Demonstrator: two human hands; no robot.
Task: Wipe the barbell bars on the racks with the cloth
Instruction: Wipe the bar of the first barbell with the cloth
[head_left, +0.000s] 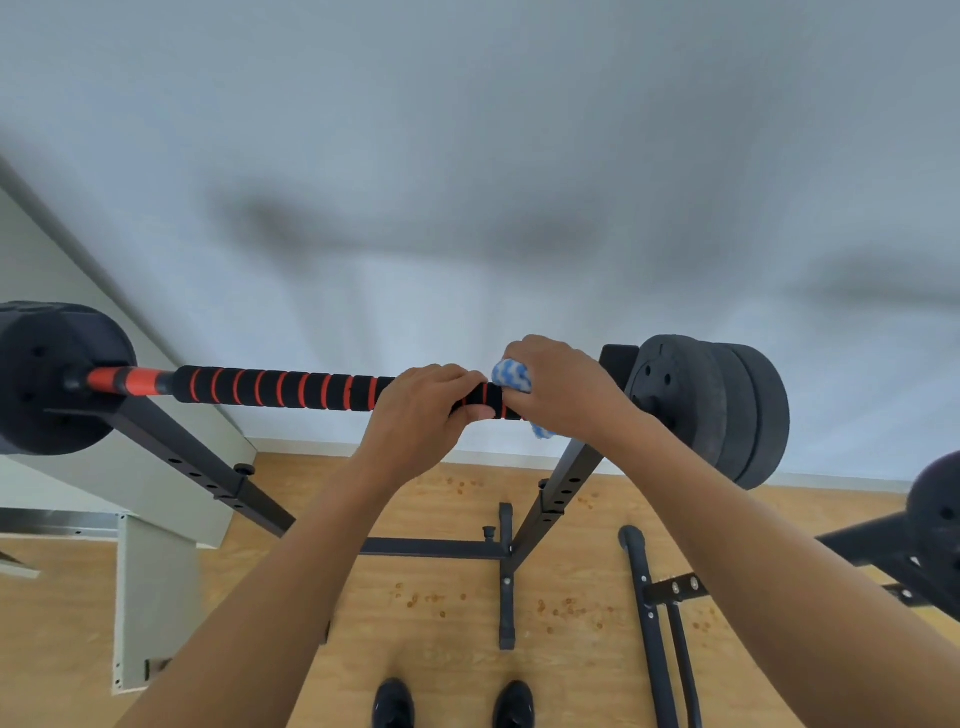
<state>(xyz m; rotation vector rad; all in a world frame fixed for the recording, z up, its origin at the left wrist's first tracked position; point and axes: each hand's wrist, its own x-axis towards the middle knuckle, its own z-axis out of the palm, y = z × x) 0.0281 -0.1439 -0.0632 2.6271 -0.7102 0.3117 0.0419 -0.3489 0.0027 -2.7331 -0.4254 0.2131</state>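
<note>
- Left hand (423, 410) wrapped around foam-gripped barbell bar (280, 388); right hand (558, 387) clutching blue-white cloth (511, 375) against it.
- Risk: bar rolling off rack (553, 499) under hard sideways wiping.

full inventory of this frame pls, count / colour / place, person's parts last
barbell bar: 1, black grip with orange rings, across the rack at mid frame
weight plates: black; a stack on the bar's right end, at least one on the left end
rack: 1, black, its uprights under the bar, base on the floor
cloth: 1, blue and white, on the bar near its right end
second rack: 1, black, lower right, partly cut off
floor: wood, small orange specks
wall: pale grey
shoes: 2, black, bottom edge
left hand: grips the bar
right hand: holds the cloth on the bar
</note>
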